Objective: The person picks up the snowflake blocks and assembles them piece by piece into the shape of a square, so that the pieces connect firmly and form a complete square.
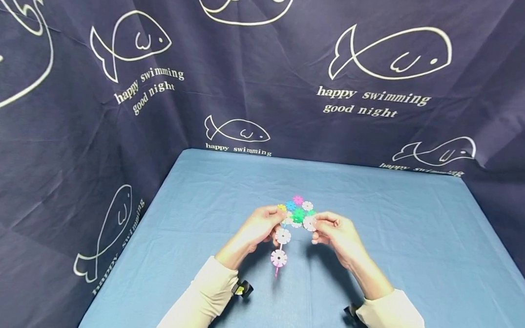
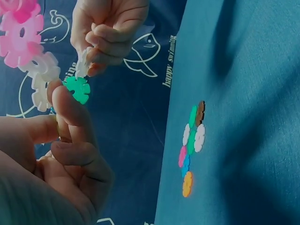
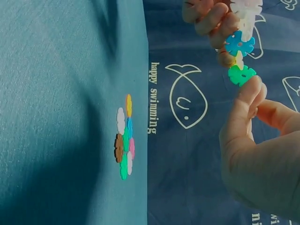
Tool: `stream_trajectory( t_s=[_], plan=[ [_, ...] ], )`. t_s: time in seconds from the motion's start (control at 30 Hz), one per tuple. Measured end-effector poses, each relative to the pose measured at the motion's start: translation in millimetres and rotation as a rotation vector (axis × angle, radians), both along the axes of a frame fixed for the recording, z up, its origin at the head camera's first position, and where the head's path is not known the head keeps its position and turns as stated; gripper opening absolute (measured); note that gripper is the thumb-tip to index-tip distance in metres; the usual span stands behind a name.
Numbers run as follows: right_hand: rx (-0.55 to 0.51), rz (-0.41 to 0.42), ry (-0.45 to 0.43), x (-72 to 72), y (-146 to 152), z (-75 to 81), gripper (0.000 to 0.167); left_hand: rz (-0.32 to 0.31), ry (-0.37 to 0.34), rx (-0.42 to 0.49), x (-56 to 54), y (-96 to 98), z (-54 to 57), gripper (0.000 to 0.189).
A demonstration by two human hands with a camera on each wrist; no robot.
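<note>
Between thumb and fingers, my left hand (image 1: 260, 226) pinches a chain of interlocking plastic snowflake discs above the table. Its pink disc (image 2: 21, 35) and a whitish disc (image 2: 43, 70) hang on the near side, toward me. Past the left fingers come a blue disc (image 3: 239, 43), a yellow disc (image 3: 239, 60) and a green disc (image 3: 241, 75). My right hand (image 1: 340, 236) pinches a white snowflake disc (image 2: 82, 63) right at the green one's edge; in the right wrist view the thumb hides this white piece.
Several loose snowflake discs lie in a cluster on the blue tablecloth (image 1: 226, 182) beyond the hands, among them a brown disc (image 2: 201, 112), an orange-yellow disc (image 2: 187, 183) and a pink disc (image 1: 298, 199). A dark curtain (image 1: 270, 86) with fish drawings stands behind and at both sides.
</note>
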State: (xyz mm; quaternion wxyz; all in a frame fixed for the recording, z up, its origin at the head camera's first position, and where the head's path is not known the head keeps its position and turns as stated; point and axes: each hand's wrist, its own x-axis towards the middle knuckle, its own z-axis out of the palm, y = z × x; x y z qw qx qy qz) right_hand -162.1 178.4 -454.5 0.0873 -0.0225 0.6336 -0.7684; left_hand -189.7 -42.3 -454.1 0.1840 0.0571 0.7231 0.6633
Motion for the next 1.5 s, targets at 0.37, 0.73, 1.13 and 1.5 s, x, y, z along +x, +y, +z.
stream_trajectory(
  t_s=[0.37,0.73,1.13,1.5],
  plan=[
    [0.013,0.040,-0.040,1.3,-0.7,0.9,0.010,-0.009,0.059,0.048,2.8,2.9,-4.0,0.028],
    [-0.012,0.111,-0.055,5.5,-2.7,5.1,0.009,-0.021,0.013,0.132,6.6,3.6,-10.4,0.024],
    [0.074,0.157,-0.059,1.0,-4.5,-1.7,0.016,-0.188,0.018,-0.064,1.6,-5.5,-9.0,0.018],
    [0.064,0.224,-0.042,-1.0,-16.6,-1.7,0.004,-0.215,-0.029,-0.056,1.4,1.1,-11.2,0.019]
  ],
)
